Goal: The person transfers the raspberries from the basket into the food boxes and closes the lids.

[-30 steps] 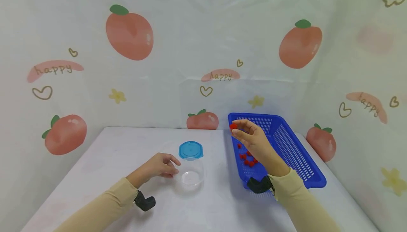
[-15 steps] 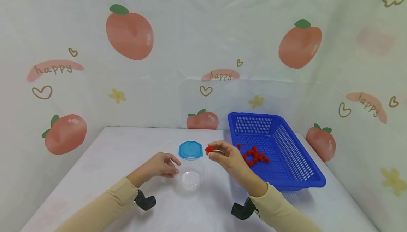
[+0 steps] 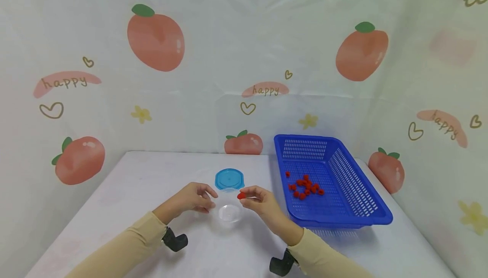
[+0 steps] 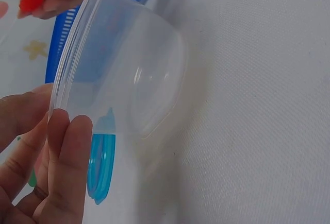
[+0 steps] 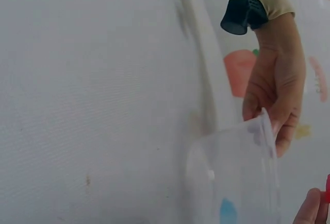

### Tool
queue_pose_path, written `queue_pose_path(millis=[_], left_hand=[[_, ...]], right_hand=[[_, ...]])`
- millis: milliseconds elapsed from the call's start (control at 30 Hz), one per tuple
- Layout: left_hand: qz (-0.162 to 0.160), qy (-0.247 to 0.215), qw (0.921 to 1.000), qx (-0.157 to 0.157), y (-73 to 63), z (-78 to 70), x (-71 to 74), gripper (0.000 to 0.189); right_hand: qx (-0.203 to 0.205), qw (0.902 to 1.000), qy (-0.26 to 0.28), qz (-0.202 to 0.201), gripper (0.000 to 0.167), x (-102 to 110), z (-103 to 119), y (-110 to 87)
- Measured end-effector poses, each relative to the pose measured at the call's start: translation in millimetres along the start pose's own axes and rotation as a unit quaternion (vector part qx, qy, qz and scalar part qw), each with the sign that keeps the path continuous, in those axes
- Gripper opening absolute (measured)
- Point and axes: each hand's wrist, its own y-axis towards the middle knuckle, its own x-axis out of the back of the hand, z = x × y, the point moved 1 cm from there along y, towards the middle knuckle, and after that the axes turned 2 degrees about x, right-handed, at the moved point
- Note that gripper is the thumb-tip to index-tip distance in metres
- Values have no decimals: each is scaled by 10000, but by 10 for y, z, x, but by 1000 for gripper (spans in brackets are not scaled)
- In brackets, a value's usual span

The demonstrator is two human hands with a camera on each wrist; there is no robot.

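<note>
One white-covered desk (image 3: 114,214) carries a blue perforated plastic basket (image 3: 352,178), a clear round plastic bowl (image 4: 134,64), its rim pinched by the left hand (image 3: 190,199), and a light-blue plastic lid (image 3: 229,179). The right hand's (image 3: 267,212) fingers grasp a small red rounded piece (image 3: 241,195) near the bowl's rim; red pieces (image 3: 307,185) lie in the basket. Probably mid-transfer, this calls next for centring, then letting go

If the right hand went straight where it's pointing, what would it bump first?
Probably the bare left hand, across the round, clear plastic bowl. The bare right hand looks higher than the bowl, but depth is unclear, so the bowl might come first.
</note>
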Motion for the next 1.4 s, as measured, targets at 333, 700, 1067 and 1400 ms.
queue_pose_path(millis=[333,700,1067,1400], left_hand=[[143,-360,9993,0,-1,-4,-2,29],[160,-461,9988,52,-16,2,-12,30],[217,-552,9982,-3,-8,6,-4,31],[245,-518,9983,-36,-5,-2,-2,30]], right_hand=[[-144,9994,-314,-98,36,-8,-80,20],[-160,9993,-325,26,32,4,-97,22],[-180,9992,-351,103,32,3,-66,22],[-187,9993,-308,115,33,3,-78,33]])
